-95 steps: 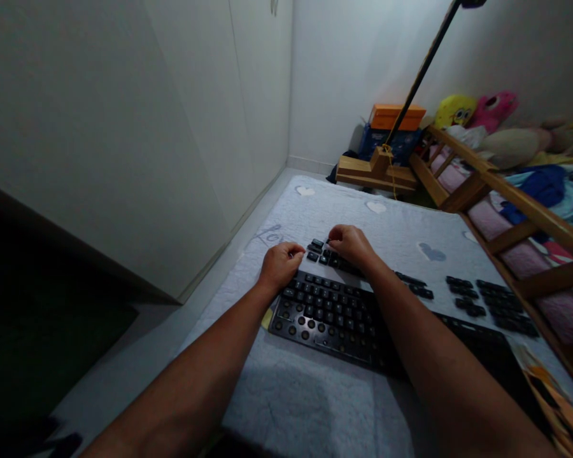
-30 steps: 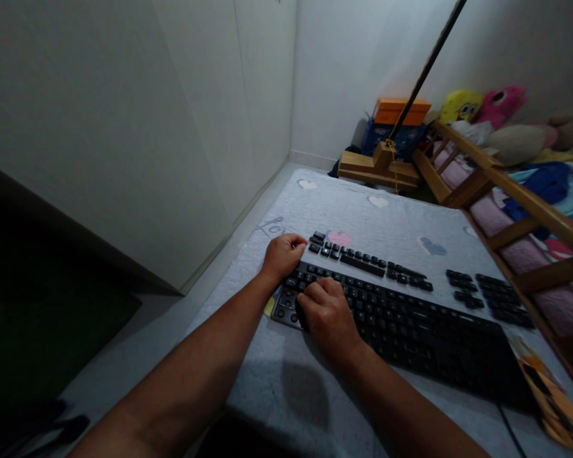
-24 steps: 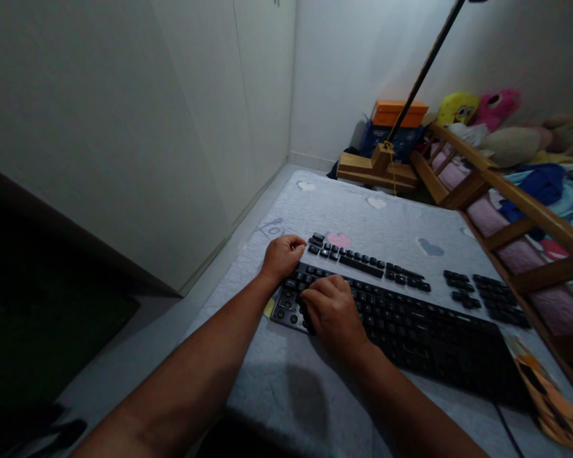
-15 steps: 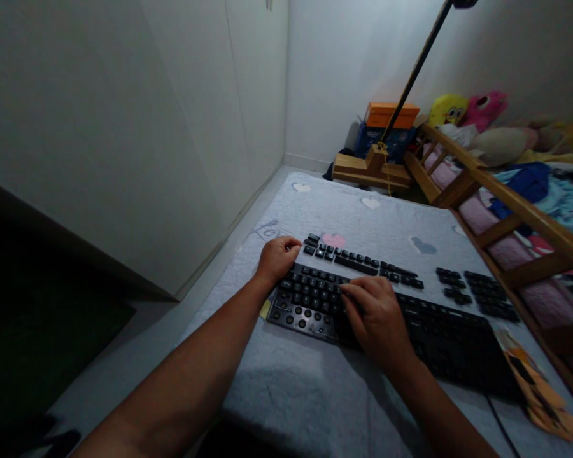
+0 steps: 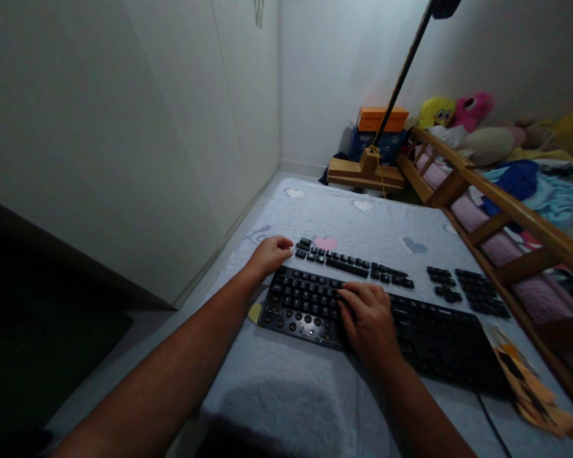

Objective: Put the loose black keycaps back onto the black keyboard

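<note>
A black keyboard (image 5: 442,340) lies across the grey bedspread, its lower-left rows bare of caps and round key seats (image 5: 292,326) showing. Over the keyboard's middle, my right hand (image 5: 370,318) has bent fingertips down on the keys, thumb and forefinger apart; no loose cap shows between them. At the keyboard's upper-left corner my left hand (image 5: 270,256) is curled, thumb and forefinger close together; whatever they pinch, if anything, is too small to see. Just right of it, loose keycaps (image 5: 305,254) and a long space bar cap (image 5: 346,268) lie in rows behind the keyboard.
More keycaps (image 5: 482,292) sit in groups at the right. An orange cloth-like item (image 5: 535,397) lies by the keyboard's right end, near a cable (image 5: 493,423). A wooden bed rail (image 5: 516,197) borders the right side; a white cabinet (image 5: 172,127) stands left. Behind is a wooden stand (image 5: 365,170).
The whole view has shifted slightly, with the scene now further left. My right thumb and forefinger look a little further apart. My left hand keeps its place by the keyboard corner.
</note>
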Action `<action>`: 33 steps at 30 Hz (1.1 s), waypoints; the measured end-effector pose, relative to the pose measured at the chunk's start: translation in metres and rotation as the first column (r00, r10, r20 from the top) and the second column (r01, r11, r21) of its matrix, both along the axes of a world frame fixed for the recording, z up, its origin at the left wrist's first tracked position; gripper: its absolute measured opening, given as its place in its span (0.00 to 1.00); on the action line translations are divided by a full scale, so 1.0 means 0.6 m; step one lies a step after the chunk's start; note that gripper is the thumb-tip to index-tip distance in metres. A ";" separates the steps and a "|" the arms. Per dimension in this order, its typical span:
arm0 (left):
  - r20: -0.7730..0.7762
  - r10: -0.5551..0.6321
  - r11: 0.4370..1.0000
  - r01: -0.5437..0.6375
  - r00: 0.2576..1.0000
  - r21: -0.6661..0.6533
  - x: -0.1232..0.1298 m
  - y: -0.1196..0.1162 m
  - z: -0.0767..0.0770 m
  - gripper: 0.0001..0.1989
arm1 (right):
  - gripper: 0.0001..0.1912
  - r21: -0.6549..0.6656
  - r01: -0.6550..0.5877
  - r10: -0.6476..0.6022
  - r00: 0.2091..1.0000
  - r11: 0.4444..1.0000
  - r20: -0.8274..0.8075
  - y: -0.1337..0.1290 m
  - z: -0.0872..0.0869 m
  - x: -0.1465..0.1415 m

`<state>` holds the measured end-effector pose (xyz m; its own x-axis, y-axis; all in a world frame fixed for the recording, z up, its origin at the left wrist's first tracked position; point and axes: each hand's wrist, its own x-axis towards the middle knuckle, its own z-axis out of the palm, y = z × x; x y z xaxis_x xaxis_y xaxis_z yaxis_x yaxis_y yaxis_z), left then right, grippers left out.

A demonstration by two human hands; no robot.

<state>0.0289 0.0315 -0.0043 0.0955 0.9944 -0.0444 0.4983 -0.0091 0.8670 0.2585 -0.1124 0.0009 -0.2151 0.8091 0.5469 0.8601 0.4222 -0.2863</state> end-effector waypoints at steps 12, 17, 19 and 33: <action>-0.358 -0.174 0.970 0.222 0.918 0.099 0.028 0.097 0.031 0.13 | 0.07 0.001 -0.007 0.007 0.998 1.000 -0.062 0.002 -0.010 0.005; -0.410 -0.266 0.951 0.306 0.872 0.034 0.038 0.119 0.023 0.13 | 0.08 0.000 -0.010 0.010 0.997 1.000 -0.071 0.003 -0.011 0.006; -0.418 -0.305 0.942 0.336 0.856 0.001 0.039 0.127 0.019 0.14 | 0.07 -0.006 -0.009 0.008 0.997 1.000 -0.071 0.003 -0.010 0.007; -0.478 -0.456 0.868 0.493 0.751 -0.053 0.036 0.145 0.022 0.12 | 0.07 -0.022 -0.004 0.002 0.996 1.000 -0.093 0.001 -0.006 0.006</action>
<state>0.0506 0.1185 0.0089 0.5427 0.8286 -0.1374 0.7503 -0.4048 0.5228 0.2623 -0.1121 -0.0030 -0.1664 0.8206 0.5468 0.8281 0.4173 -0.3743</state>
